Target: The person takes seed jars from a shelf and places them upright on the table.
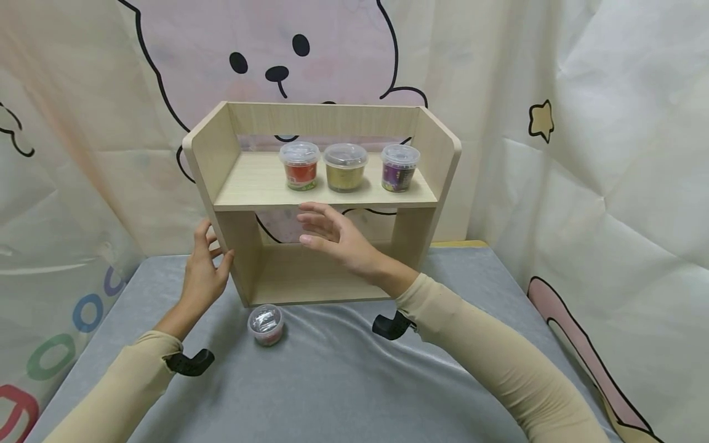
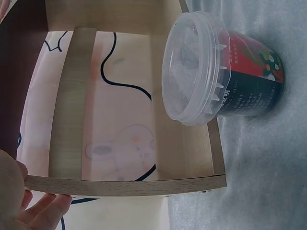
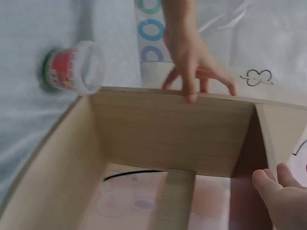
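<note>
A pale wooden two-tier shelf (image 1: 327, 269) stands on the table. My left hand (image 1: 205, 274) grips the edge of its left side panel, thumb towards the front and fingers around the outer side. In front of the middle board floats my right hand (image 1: 346, 243), fingers loosely extended and holding nothing; whether it touches the board I cannot tell. Three clear-lidded tubs stand upright on the upper board: a red tub (image 1: 301, 175), a yellow tub (image 1: 346, 177) and a purple tub (image 1: 397, 176). Another lidded tub (image 2: 254, 76), with a red and dark green label, sits before the shelf's lower left corner.
Grey-blue cloth (image 1: 332, 381) covers the table. Behind and beside it hang pale printed curtains (image 1: 615, 203) with cartoon figures. A bit of yellow edge (image 1: 460, 243) shows at the back right of the table. The shelf's back is partly open between its slats.
</note>
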{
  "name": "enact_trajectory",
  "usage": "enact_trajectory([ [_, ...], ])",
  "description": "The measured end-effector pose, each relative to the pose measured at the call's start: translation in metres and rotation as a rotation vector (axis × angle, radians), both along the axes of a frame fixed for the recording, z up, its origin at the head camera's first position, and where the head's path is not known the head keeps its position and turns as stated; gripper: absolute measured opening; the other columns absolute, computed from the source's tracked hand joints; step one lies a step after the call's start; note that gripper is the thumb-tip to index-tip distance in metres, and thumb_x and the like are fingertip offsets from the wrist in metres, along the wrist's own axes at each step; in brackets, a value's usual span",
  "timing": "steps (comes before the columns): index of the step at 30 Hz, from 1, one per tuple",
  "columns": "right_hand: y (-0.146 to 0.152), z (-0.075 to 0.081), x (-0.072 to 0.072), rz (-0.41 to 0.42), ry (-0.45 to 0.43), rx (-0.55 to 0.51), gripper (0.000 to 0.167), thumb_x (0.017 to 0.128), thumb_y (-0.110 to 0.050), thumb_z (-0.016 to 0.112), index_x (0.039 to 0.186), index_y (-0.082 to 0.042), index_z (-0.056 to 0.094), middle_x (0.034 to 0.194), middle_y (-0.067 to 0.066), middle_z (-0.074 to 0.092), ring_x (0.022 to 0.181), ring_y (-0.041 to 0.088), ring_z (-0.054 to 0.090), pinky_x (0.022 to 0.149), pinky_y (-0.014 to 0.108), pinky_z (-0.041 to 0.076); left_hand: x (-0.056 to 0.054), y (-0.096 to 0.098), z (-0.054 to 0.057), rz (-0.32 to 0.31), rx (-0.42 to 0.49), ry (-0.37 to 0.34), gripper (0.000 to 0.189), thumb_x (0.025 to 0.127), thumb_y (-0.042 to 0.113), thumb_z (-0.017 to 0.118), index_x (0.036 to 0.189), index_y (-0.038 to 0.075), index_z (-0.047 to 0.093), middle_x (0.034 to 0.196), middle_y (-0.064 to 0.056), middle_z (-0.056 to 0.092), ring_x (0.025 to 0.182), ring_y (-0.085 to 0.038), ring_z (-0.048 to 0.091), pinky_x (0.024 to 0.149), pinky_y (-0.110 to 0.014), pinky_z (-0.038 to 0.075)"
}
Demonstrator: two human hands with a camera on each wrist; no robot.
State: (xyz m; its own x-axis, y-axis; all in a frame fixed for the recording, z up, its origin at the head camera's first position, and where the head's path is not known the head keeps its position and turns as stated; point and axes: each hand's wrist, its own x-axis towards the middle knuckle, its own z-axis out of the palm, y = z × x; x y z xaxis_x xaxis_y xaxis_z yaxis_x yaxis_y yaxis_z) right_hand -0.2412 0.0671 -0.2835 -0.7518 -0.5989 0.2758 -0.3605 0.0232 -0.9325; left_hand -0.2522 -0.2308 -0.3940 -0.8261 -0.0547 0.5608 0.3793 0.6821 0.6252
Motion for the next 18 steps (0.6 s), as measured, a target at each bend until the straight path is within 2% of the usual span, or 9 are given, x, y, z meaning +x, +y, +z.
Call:
enact_trajectory([
  [8, 0.002, 0.029, -0.006, -0.054, 0.026, -0.069, 0.057, 0.1, -0.004, 0.053, 0.153, -0.005, 0.034, 0.157, 0.024, 0.041, 0.149, 0.037, 0.038, 0.12, 0.047, 0.04, 0.0, 0.0, 0.0, 0.002, -0.004, 0.001, 0.076, 0.098, -0.003, 0.058, 0.155, 0.02, 0.014, 0.14, -0.035, 0.052, 0.112, -0.057, 0.063, 0.08, -0.067, 0.056],
  [11, 0.001, 0.037, -0.01, -0.095, 0.032, -0.07, 0.057, 0.1, -0.008, 0.055, 0.154, -0.007, 0.034, 0.159, 0.021, 0.04, 0.151, 0.035, 0.036, 0.122, 0.046, 0.038, -0.001, 0.0, 0.0, -0.003, -0.002, 0.007, 0.076, 0.098, -0.003, 0.058, 0.155, 0.02, 0.014, 0.14, -0.035, 0.053, 0.111, -0.057, 0.064, 0.08, -0.067, 0.056],
  [14, 0.0, 0.044, -0.014, -0.13, 0.003, -0.058, 0.06, 0.101, -0.013, 0.056, 0.156, -0.013, 0.032, 0.163, 0.016, 0.035, 0.155, 0.029, 0.03, 0.125, 0.045, 0.033, -0.001, -0.001, 0.0, -0.006, 0.001, 0.01, 0.077, 0.097, -0.004, 0.058, 0.155, 0.021, 0.014, 0.14, -0.035, 0.053, 0.111, -0.057, 0.064, 0.08, -0.067, 0.057],
  [18, -0.004, 0.052, -0.02, -0.161, -0.08, -0.056, 0.066, 0.1, -0.021, 0.057, 0.159, -0.021, 0.027, 0.168, 0.01, 0.026, 0.159, 0.025, 0.02, 0.128, 0.047, 0.023, -0.001, -0.001, 0.0, -0.006, 0.0, 0.005, 0.077, 0.098, -0.003, 0.058, 0.156, 0.021, 0.014, 0.14, -0.035, 0.052, 0.111, -0.057, 0.064, 0.08, -0.067, 0.057],
])
